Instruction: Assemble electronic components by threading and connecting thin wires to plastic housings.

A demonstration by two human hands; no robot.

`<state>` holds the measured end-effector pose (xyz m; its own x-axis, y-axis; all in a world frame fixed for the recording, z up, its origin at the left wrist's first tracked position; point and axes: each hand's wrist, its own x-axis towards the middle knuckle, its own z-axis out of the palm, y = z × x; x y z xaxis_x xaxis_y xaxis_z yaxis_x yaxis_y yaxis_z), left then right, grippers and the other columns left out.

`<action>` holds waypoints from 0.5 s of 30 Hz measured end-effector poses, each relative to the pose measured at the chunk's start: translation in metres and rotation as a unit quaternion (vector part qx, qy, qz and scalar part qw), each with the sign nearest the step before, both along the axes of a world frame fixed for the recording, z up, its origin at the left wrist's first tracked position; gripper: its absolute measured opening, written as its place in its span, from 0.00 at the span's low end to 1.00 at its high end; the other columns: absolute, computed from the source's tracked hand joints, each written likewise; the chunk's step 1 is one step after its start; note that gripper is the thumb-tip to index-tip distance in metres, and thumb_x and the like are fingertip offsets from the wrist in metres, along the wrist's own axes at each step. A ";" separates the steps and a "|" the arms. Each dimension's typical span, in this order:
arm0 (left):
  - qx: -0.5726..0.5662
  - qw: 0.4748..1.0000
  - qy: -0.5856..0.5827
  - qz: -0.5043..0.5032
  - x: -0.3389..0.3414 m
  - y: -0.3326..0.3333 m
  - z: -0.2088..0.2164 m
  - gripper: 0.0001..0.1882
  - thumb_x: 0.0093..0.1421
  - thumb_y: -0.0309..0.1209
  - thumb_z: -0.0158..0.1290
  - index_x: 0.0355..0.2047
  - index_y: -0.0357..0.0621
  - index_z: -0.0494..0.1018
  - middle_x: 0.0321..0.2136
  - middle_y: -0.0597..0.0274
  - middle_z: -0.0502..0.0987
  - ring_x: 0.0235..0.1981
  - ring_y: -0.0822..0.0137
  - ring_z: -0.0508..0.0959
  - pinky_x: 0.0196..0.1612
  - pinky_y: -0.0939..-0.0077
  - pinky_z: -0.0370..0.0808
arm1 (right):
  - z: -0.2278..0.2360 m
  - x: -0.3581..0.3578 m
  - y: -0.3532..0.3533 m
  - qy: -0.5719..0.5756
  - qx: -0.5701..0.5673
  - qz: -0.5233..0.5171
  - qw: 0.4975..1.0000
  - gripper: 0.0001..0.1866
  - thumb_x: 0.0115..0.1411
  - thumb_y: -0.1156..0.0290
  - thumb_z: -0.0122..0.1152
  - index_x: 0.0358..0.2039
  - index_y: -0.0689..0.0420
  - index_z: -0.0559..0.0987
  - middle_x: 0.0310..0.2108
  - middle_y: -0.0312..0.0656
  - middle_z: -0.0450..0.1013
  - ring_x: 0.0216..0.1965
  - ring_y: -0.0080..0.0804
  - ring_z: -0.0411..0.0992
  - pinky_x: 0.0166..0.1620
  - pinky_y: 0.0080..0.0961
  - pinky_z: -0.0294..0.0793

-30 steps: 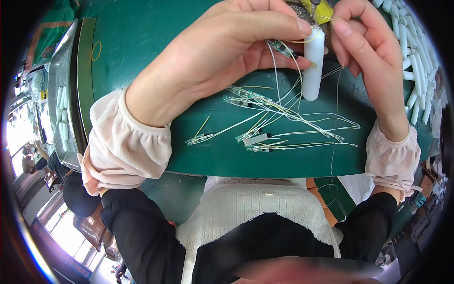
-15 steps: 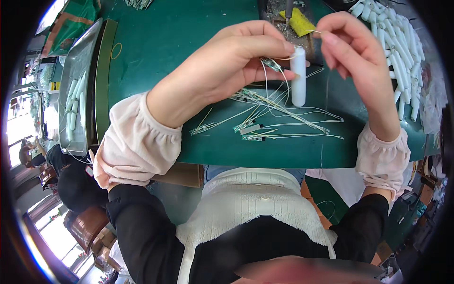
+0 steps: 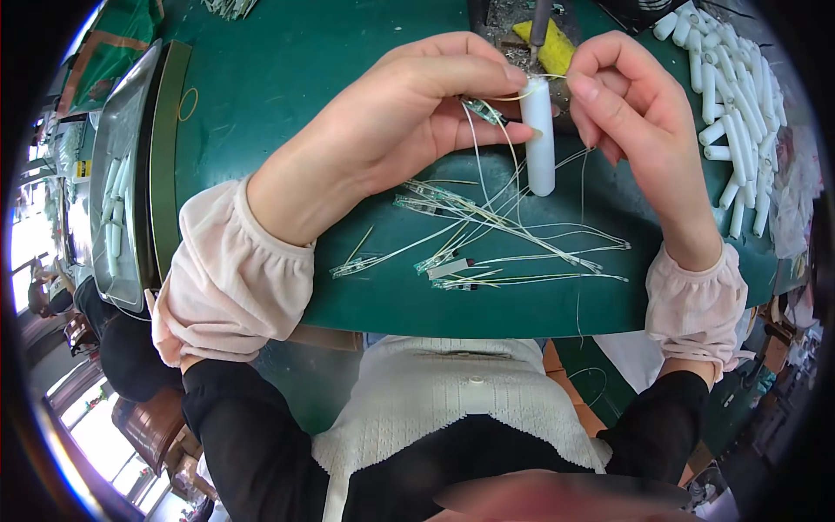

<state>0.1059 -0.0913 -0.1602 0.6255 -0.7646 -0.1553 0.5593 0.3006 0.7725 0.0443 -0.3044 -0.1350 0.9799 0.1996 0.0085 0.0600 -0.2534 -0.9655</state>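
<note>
My left hand (image 3: 417,96) grips a white cylinder (image 3: 539,152) upright between thumb and fingers. A small green circuit board (image 3: 481,110) with thin wires hangs at those same fingers, and one yellowish wire runs to the cylinder's top. My right hand (image 3: 631,109) is closed in a pinch on a thin wire (image 3: 554,76), whose end reaches the cylinder's top. A fine strand (image 3: 582,217) also trails down from this hand past the table edge. The tip of a soldering iron (image 3: 539,26) stands right above the cylinder's top; whether they touch I cannot tell.
Several circuit boards with long wires (image 3: 448,268) lie on the green table (image 3: 261,104). Behind the cylinder is a yellow sponge (image 3: 557,54). White cylinders are piled (image 3: 739,130) at the right. A metal tray (image 3: 130,174) holding a few more stands left, near a rubber band (image 3: 187,104).
Both hands have shifted slightly left in view. The right hand has come closer to the cylinder, bringing the wire end to its top. The soldering iron now reaches lower, towards that spot.
</note>
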 end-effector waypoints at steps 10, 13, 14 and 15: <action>-0.018 0.999 0.004 0.039 -0.001 -0.006 -0.002 0.07 0.60 0.25 0.54 0.35 0.34 0.72 0.35 0.54 0.74 0.39 0.63 0.78 0.47 0.64 0.79 | -0.002 0.003 0.002 -0.026 -0.008 -0.001 1.000 0.07 0.67 0.68 0.49 0.39 0.57 0.70 0.20 0.31 0.66 0.17 0.09 0.55 0.20 0.08 0.51; -0.061 0.991 0.114 -0.027 0.001 0.003 0.007 0.04 0.63 0.27 0.51 0.36 0.39 0.70 0.39 0.58 0.76 0.40 0.67 0.77 0.49 0.68 0.75 | 0.000 0.001 0.003 -0.035 -0.002 -0.003 0.999 0.07 0.67 0.68 0.48 0.40 0.57 0.70 0.20 0.31 0.66 0.17 0.09 0.55 0.20 0.07 0.50; -0.059 0.991 0.116 -0.026 0.001 0.002 0.007 0.04 0.63 0.27 0.51 0.36 0.39 0.70 0.39 0.58 0.76 0.40 0.67 0.77 0.49 0.68 0.75 | -0.001 0.002 0.002 -0.039 0.001 -0.006 0.999 0.07 0.67 0.68 0.48 0.40 0.57 0.70 0.20 0.31 0.66 0.17 0.09 0.55 0.20 0.07 0.50; -0.063 0.991 0.118 -0.028 0.002 0.002 0.007 0.04 0.63 0.26 0.51 0.36 0.39 0.70 0.39 0.58 0.76 0.41 0.67 0.77 0.50 0.68 0.75 | -0.003 0.002 0.001 -0.043 0.004 -0.008 0.999 0.07 0.67 0.68 0.48 0.40 0.57 0.70 0.20 0.30 0.66 0.17 0.09 0.55 0.20 0.07 0.50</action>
